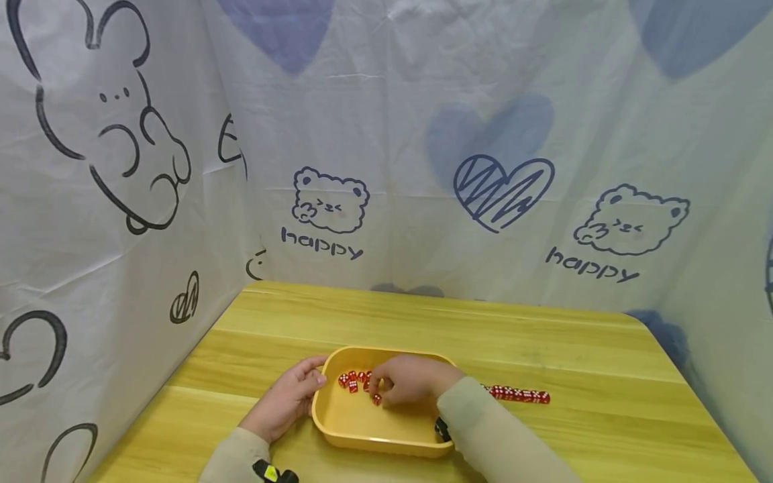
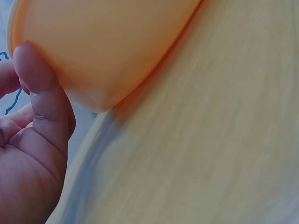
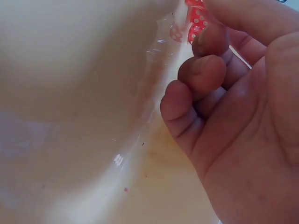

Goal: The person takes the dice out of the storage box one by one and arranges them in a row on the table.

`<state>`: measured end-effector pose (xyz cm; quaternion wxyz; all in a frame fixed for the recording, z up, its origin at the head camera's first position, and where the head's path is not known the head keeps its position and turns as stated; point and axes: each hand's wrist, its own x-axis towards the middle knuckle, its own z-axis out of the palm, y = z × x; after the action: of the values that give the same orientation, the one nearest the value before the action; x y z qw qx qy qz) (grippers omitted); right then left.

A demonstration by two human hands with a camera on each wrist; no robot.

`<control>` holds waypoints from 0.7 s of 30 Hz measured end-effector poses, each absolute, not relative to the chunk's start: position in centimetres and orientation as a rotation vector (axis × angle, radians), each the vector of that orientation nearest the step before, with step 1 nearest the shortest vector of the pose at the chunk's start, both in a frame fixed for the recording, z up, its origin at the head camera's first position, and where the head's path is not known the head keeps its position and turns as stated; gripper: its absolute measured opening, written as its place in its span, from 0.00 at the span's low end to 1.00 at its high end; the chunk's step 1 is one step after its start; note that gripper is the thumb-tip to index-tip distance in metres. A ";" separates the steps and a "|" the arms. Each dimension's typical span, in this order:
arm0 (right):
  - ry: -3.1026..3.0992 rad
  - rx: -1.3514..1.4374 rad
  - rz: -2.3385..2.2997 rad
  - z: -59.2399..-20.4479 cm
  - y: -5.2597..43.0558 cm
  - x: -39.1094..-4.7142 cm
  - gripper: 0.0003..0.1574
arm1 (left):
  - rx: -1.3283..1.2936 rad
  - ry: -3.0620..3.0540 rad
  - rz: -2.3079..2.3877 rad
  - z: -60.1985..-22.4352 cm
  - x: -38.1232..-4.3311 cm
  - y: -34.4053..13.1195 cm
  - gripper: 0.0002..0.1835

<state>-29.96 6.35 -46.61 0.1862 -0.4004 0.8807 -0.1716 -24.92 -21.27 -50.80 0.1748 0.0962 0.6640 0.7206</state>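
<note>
A yellow plastic tray (image 1: 386,443) stands on the table with several red dice (image 1: 353,386) with white pips in its far left part. My left hand (image 1: 294,396) grips the tray's left end; in the left wrist view the thumb (image 2: 39,74) lies against the tray wall (image 2: 107,51). My right hand (image 1: 410,379) reaches into the tray over its far side, thumb and forefinger pinching a red die (image 1: 377,400). In the right wrist view the other fingers (image 3: 201,77) are curled, with red dice (image 3: 198,18) by the fingertips, partly hidden.
On the wood-grain table (image 1: 604,436), a row of red dice (image 1: 519,394) runs to the right of the tray, its left end hidden behind the right forearm. White cloth (image 1: 392,134) with drawings hangs behind the table and along its sides.
</note>
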 end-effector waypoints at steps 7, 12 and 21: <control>2.468 -1.130 -0.453 -46.8 6.2 -30.1 0.11 | 0.280 1.882 2.042 -50.6 -25.0 -21.3 0.30; 2.437 -1.129 -0.455 -46.7 6.3 -29.9 0.11 | 0.276 1.881 2.044 -50.6 -25.0 -21.2 0.30; 2.438 -1.121 -0.549 -46.4 6.8 -29.8 0.12 | 0.279 1.865 2.041 -50.9 -25.0 -21.3 0.30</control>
<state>-29.75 6.80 -46.37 0.2000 -0.4011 0.8721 -0.1964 -24.99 -21.31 -50.89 0.1803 0.0989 0.6602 0.7224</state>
